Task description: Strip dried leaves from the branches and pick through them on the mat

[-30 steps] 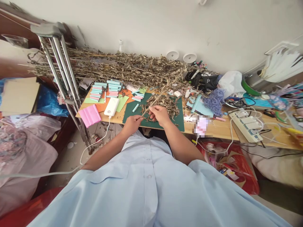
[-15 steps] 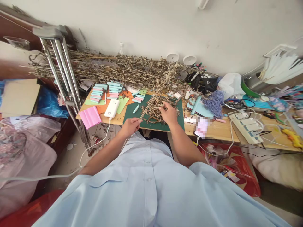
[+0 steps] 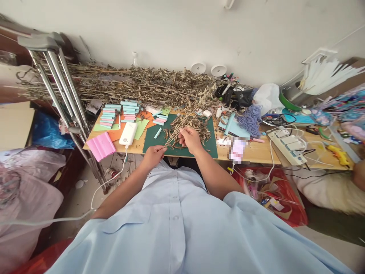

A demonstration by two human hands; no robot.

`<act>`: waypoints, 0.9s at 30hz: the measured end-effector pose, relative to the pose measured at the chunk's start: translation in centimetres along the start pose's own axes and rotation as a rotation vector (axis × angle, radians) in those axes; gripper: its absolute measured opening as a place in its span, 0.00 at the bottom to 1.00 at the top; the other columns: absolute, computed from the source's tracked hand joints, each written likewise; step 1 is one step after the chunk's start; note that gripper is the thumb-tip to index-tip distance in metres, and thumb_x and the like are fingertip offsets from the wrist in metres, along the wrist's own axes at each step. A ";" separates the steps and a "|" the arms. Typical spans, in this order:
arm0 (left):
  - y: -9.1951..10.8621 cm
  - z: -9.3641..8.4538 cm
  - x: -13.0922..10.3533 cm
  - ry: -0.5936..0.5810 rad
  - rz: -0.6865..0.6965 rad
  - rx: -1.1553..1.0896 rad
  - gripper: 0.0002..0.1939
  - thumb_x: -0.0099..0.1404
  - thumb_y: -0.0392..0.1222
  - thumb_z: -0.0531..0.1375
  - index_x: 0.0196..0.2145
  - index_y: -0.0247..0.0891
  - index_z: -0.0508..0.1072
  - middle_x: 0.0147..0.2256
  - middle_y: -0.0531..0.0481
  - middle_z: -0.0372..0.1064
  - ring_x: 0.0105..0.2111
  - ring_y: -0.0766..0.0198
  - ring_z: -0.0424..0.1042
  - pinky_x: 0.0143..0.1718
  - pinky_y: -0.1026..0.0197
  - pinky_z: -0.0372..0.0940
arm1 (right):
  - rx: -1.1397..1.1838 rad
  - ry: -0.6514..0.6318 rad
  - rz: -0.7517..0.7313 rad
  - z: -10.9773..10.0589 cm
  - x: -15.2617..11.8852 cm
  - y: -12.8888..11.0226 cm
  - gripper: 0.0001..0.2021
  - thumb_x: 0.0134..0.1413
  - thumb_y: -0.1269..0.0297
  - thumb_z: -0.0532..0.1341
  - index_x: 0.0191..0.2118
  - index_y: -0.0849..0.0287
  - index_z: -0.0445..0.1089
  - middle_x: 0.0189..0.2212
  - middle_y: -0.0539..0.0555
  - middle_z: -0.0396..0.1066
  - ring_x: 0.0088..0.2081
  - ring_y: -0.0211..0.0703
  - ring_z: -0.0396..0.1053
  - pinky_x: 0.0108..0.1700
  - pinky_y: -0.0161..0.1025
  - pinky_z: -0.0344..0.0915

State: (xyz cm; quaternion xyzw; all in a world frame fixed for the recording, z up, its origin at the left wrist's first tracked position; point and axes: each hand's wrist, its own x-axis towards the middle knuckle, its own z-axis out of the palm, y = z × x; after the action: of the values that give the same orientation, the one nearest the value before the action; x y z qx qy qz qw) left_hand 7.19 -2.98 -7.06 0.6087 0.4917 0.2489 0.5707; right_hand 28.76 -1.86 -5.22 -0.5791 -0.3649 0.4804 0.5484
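My left hand [image 3: 154, 156] is closed around the lower ends of a thin bundle of dried plant stems [image 3: 171, 137], held at the near edge of the green cutting mat [image 3: 151, 144]. The bundle slants up and to the right, over a heap of crumpled dry leaves [image 3: 199, 125]. Farther up the same stems, my right hand [image 3: 190, 140] has its thumb and fingers pinched together at them. Whether a leaf is also between those fingertips is too small to tell.
More dried leafy stalks [image 3: 137, 85] lie along the wall. Left of the mat are small paper rolls [image 3: 129, 110], a white power bank [image 3: 128, 133] and pink paper [image 3: 101, 147]. Metal crutches [image 3: 58, 80] lean at the left. A phone [image 3: 237, 150] and a power strip [image 3: 288, 146] are right.
My right hand has moved left from the leaf heap to the stems, its fingers closing there. My left hand still holds the stem ends. The view has shifted slightly.
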 end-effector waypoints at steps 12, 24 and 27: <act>-0.9 -0.8 0.5 0.054 -0.012 -0.087 0.23 0.66 0.58 0.62 0.23 0.37 0.68 0.17 0.56 0.58 0.17 0.71 0.54 0.20 0.65 0.48 | -0.356 0.067 -0.127 -2.1 -0.5 0.6 0.19 0.58 0.45 0.62 0.27 0.55 0.71 0.22 0.51 0.73 0.21 0.41 0.70 0.26 0.37 0.66; -1.8 -1.4 -1.4 -0.191 -0.188 -0.321 0.25 0.60 0.59 0.67 0.40 0.32 0.77 0.19 0.57 0.62 0.15 0.73 0.54 0.16 0.67 0.48 | -0.040 0.047 -0.081 -5.0 3.8 -2.4 0.30 0.55 0.42 0.64 0.58 0.55 0.72 0.50 0.57 0.77 0.30 0.41 0.75 0.25 0.36 0.66; -1.8 -1.4 -2.3 -0.255 -0.224 -0.339 0.27 0.60 0.60 0.68 0.42 0.30 0.77 0.19 0.57 0.62 0.14 0.73 0.54 0.16 0.67 0.48 | 0.223 -0.104 -0.036 -4.0 3.4 -3.3 0.30 0.49 0.41 0.69 0.55 0.52 0.71 0.44 0.51 0.76 0.27 0.35 0.73 0.21 0.32 0.62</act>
State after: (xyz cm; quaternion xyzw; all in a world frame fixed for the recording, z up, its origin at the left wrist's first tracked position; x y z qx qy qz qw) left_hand 4.56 -4.60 -7.83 0.4723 0.4312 0.1843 0.7463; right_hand 33.87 0.69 -2.71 -0.4822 -0.3475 0.5376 0.5981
